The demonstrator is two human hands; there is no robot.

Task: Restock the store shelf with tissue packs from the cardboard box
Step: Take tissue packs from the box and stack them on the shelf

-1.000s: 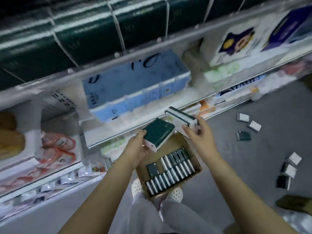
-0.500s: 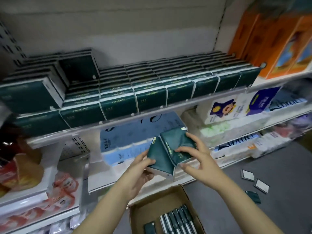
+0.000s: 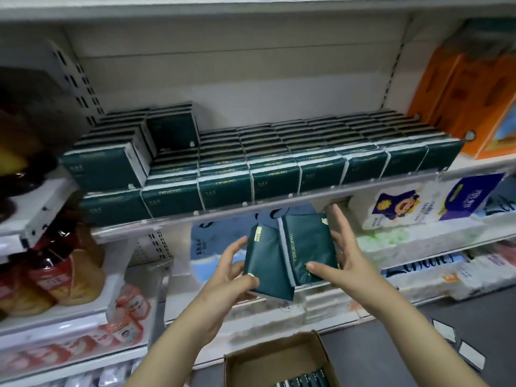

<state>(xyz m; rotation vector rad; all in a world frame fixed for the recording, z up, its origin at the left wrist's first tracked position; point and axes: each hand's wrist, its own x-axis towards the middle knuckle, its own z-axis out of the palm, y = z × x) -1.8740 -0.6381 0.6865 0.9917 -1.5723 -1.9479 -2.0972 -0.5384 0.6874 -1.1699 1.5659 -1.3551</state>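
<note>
Tissue packs [image 3: 307,247], two of them, sit pinched side by side between left hand [image 3: 223,277] and right hand [image 3: 349,261], just below the shelf [image 3: 279,204] edge, above the cardboard box [image 3: 251,367]. Squared together probably so both slot in at once.

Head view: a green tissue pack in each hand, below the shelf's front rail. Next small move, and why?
Probably raise both over the front rail onto the single layer right of the raised stack. The left hand holds the left pack, the right hand the right pack, both below the rail; a second layer covers only the left end.
</note>
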